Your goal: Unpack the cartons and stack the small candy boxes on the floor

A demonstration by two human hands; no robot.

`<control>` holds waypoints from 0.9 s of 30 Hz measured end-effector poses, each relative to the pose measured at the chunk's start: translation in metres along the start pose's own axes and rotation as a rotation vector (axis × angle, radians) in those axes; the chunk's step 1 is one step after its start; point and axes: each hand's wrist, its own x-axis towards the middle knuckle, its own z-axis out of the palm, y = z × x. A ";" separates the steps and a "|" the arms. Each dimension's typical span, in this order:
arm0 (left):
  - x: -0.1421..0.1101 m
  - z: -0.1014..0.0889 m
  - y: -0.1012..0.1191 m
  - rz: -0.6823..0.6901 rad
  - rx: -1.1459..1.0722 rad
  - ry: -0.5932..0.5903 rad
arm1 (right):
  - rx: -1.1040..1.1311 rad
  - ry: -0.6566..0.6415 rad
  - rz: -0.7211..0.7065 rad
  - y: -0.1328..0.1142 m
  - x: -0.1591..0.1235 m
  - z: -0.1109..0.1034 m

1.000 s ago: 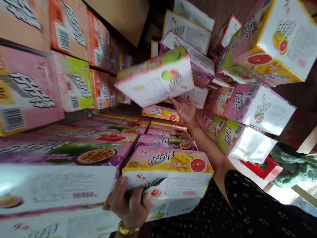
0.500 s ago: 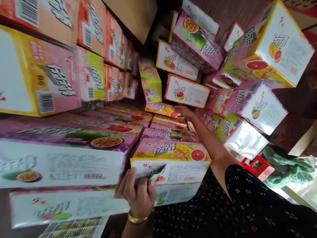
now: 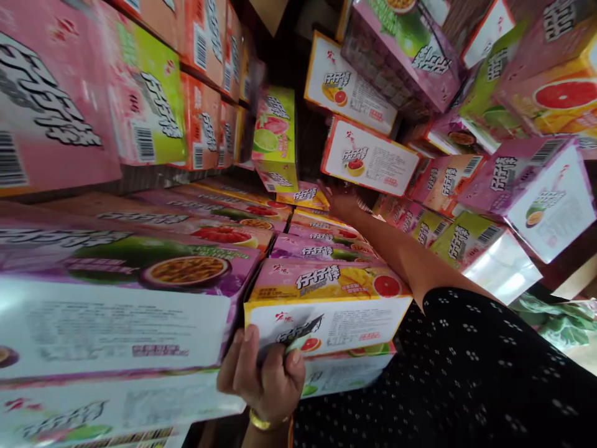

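My left hand (image 3: 265,370), a gold bracelet at its wrist, is closed at the near left corner of a yellow-edged candy box (image 3: 329,326). Between its thumb and fingers is a small pointed piece (image 3: 305,333), dark at the tip and pale green at the base; its kind is unclear. That box lies on another box (image 3: 354,370) at the front of a row. My right hand (image 3: 342,202) reaches to the row's far end, fingers stretched out beside a pink and yellow box (image 3: 305,195). Shade partly hides its fingertips.
A purple passion-fruit box (image 3: 186,267) fronts the adjoining row on the left. Orange and pink boxes (image 3: 200,118) are stacked behind it. A green and pink box (image 3: 276,134) stands upright at the back. More boxes (image 3: 373,155) pile up on the right. Green plastic (image 3: 555,317) lies at far right.
The view has shifted closer and turned, so the stacks look larger. My left hand keeps its closed grip. My right hand remains at the row's far end.
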 end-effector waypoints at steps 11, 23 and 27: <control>-0.012 0.012 -0.005 0.038 -0.010 0.066 | 0.012 -0.136 0.017 -0.029 -0.036 -0.096; -0.010 0.022 -0.003 0.024 -0.001 0.107 | 0.886 0.128 0.035 0.109 -0.150 -0.289; -0.008 0.020 -0.001 0.024 -0.009 0.122 | 0.845 0.276 0.181 0.150 -0.095 -0.304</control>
